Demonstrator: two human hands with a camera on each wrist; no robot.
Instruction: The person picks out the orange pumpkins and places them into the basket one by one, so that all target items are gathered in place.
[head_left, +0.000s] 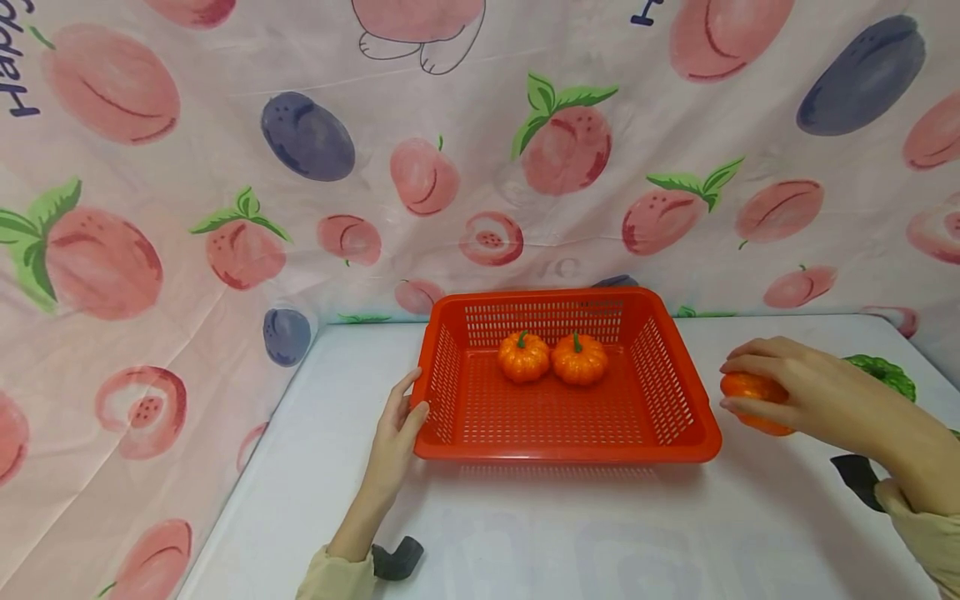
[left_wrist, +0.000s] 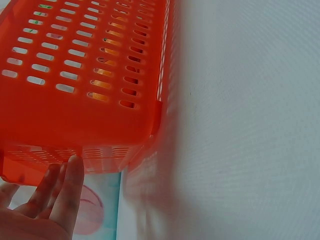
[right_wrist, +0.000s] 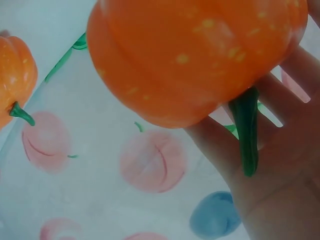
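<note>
My right hand [head_left: 795,387] grips a small orange pumpkin [head_left: 756,402] from above, to the right of the red basket [head_left: 566,454]. In the right wrist view its green stem [right_wrist: 246,132] points toward the palm, with fingers round the far side. My left hand [head_left: 397,421] rests at the basket's left rim, thumb at the edge. The left wrist view has its extended fingers [left_wrist: 69,192] reaching up against the perforated wall. Inside the basket, toward the back, a pumpkin [head_left: 523,358] and another pumpkin [head_left: 579,360] sit side by side, stems up.
A bumpy green vegetable [head_left: 885,377] lies on the white table [head_left: 352,375] at the right, partly behind the right arm. Another orange pumpkin [right_wrist: 17,80] shows at the right wrist view's left edge. A fruit-printed cloth [head_left: 450,108] hangs behind the table and along its left.
</note>
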